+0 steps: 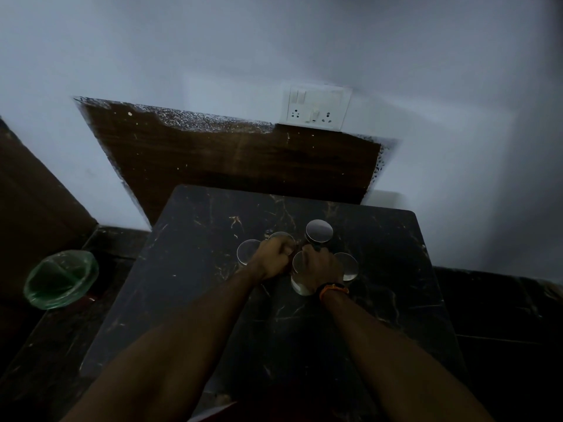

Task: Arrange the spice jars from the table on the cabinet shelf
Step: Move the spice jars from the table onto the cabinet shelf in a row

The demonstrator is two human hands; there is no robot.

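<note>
Five spice jars with round metal lids stand clustered near the middle of the dark marbled desk (pixel 380 300), which is set against a white wall. The left hand (pixel 272 259) has its fingers curled into a grip around the jar behind the leftmost one (pixel 281 237), whose lid rim shows just past the knuckles. The leftmost jar (pixel 247 252) stands free, just beside that hand. The right hand (pixel 320 266) lies curled over the nearest jar (pixel 300 277); its fingers reach toward the far jar (pixel 319 231), and in the dim light I cannot tell which of the two its grip closes on, or whether it closes at all. The rightmost jar (pixel 347 266) is partly hidden behind that hand. An orange and black wristband (pixel 333 290) circles the right wrist. On the floor left of the desk stands a bin with a green liner (pixel 61 280). A switch and socket plate (pixel 316 106) is fixed to the wall above a dark wooden panel (pixel 231 159).
</note>
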